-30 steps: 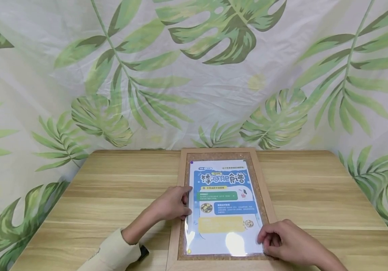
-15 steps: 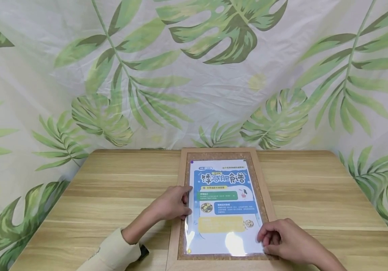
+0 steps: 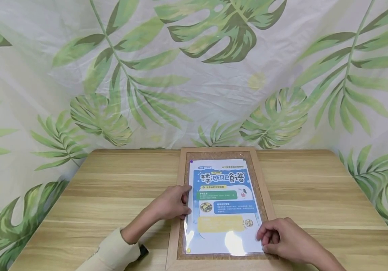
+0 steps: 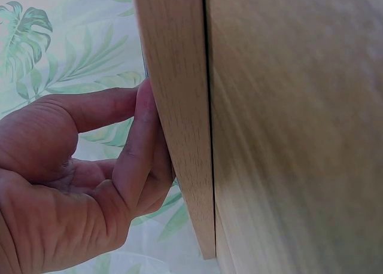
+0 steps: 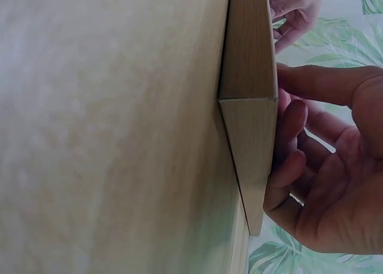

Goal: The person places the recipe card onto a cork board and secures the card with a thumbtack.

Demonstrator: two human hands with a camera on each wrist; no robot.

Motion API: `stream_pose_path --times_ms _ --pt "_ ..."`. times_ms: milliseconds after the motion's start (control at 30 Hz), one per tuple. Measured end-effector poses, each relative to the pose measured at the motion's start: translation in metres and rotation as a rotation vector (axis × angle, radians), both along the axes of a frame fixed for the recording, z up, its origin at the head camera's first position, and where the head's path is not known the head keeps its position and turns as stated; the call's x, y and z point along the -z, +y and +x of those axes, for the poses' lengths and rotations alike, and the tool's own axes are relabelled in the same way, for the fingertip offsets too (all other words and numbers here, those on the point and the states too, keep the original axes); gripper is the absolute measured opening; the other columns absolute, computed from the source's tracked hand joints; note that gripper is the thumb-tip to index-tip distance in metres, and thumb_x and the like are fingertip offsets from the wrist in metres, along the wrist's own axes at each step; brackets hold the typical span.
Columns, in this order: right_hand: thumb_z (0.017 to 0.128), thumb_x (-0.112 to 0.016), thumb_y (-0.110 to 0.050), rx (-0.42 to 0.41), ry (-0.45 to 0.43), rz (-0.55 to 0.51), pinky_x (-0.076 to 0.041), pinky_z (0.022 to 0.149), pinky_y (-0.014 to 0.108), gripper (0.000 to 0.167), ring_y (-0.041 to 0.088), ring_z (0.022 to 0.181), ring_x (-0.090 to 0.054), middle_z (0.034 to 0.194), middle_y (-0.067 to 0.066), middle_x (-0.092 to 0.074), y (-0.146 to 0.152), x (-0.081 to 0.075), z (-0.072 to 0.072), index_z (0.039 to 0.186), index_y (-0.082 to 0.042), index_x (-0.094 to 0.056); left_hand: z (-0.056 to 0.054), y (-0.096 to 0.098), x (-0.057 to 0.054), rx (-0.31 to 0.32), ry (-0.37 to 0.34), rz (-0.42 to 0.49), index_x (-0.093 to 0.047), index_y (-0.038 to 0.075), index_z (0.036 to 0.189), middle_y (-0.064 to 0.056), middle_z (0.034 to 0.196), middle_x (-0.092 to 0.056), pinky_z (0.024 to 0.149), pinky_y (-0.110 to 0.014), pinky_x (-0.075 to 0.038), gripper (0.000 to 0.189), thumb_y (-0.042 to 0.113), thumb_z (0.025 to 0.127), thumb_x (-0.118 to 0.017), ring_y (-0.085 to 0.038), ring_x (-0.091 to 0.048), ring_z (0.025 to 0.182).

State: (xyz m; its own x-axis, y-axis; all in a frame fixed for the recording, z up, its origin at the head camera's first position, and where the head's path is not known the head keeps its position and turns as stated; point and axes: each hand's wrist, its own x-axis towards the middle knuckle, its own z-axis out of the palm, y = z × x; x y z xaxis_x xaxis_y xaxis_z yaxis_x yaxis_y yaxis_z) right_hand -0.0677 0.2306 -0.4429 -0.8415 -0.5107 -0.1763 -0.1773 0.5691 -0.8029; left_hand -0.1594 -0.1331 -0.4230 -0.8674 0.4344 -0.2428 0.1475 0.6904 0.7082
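A printed sheet under shiny clear film lies on a wood-framed corkboard. Its colored blocks and large lettering face me. My left hand rests at the sheet's left edge, index fingertip and thumb touching it, the other fingers curled beneath. At the lower right corner, my right hand touches the sheet with thumb and index finger; its other fingers curl under and the corner is hidden. A purple pin marks the top left corner, a dark pin the top right, and a yellow pin the bottom left.
The corkboard lies flat on a wood-grain table and reaches its back edge. A leaf-print cloth hangs behind and to both sides. Beside the left sleeve is a small black object, partly covered.
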Motion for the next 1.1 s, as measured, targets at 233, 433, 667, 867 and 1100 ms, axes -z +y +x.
stream_pose_path --times_ms 233,433,667,867,1100 --pt "0.085 -0.086 -0.004 -0.001 0.042 0.027 -0.049 0.057 0.018 0.02 -0.004 0.066 -0.055 0.077 -0.015 -0.066 -0.001 0.0006 -0.0003 0.092 -0.019 -0.075 -0.0002 0.0001 0.0004 -0.005 -0.002 -0.006 -0.047 -0.014 0.154 -0.006 0.085 -0.06 0.049 -0.019 -0.047 0.075 -0.007 0.087 -0.081 -0.01 -0.068 0.061" --pt "0.086 -0.085 -0.005 -0.003 0.029 0.025 -0.05 0.057 0.019 0.019 -0.004 0.066 -0.056 0.077 -0.015 -0.066 -0.0002 0.0007 -0.0011 0.092 -0.02 -0.075 -0.0007 -0.0004 0.0007 -0.005 -0.006 -0.002 -0.046 -0.015 0.154 -0.007 0.086 -0.06 0.05 -0.02 -0.051 0.076 -0.007 0.087 -0.082 -0.011 -0.068 0.061" --pt "0.086 -0.085 -0.006 -0.003 -0.007 0.014 -0.05 0.057 0.019 0.017 -0.002 0.067 -0.057 0.078 -0.012 -0.067 0.0021 0.0009 -0.0026 0.093 -0.018 -0.076 -0.0016 -0.0005 0.0009 0.004 0.003 -0.004 -0.047 -0.014 0.153 -0.007 0.086 -0.06 0.05 -0.02 -0.051 0.075 -0.006 0.087 -0.082 -0.01 -0.067 0.061" --pt "0.088 -0.084 -0.008 -0.028 0.006 0.002 -0.051 0.058 0.019 0.015 -0.003 0.069 -0.057 0.079 -0.014 -0.066 0.0057 0.0017 -0.0026 0.095 -0.018 -0.076 -0.0013 0.0011 0.0005 0.007 -0.003 0.001 -0.046 -0.014 0.154 -0.007 0.086 -0.061 0.051 -0.021 -0.053 0.076 -0.006 0.087 -0.082 -0.011 -0.067 0.061" --pt "0.09 -0.083 -0.009 -0.075 0.021 -0.029 -0.052 0.06 0.019 0.014 -0.005 0.071 -0.057 0.082 -0.015 -0.065 0.0064 -0.0002 -0.0032 0.099 -0.017 -0.075 0.0019 0.0002 -0.0022 -0.022 0.001 0.004 -0.047 -0.013 0.154 -0.007 0.086 -0.062 0.051 -0.022 -0.055 0.076 -0.007 0.086 -0.083 -0.011 -0.068 0.061"
